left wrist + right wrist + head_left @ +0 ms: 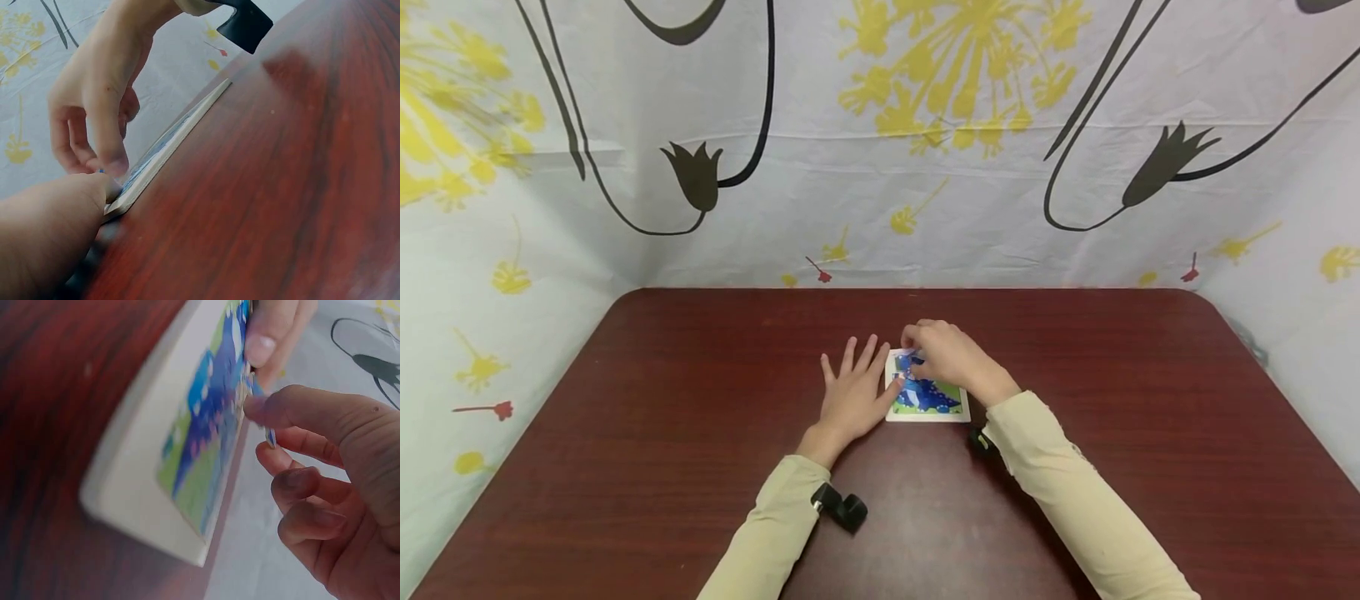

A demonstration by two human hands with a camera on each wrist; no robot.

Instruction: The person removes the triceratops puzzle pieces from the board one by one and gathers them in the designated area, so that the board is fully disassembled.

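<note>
A small jigsaw puzzle board (936, 400) with a pale frame lies flat on the table; its picture is a blue dinosaur on green. My left hand (847, 402) rests with fingers spread on the table at the board's left side, its thumb on the board's left edge. Over the board's upper part, my right hand (953, 357) pinches a small puzzle piece (270, 436) between thumb and fingers. In the right wrist view the piece stands tilted at the picture's surface. Most of it is hidden by the fingers.
The dark red-brown table (700, 400) surrounds the board. Behind it hangs a white cloth (820, 167) with yellow and dark flower prints. A black wrist camera (841, 507) sits on the left sleeve, another (982, 442) under the right.
</note>
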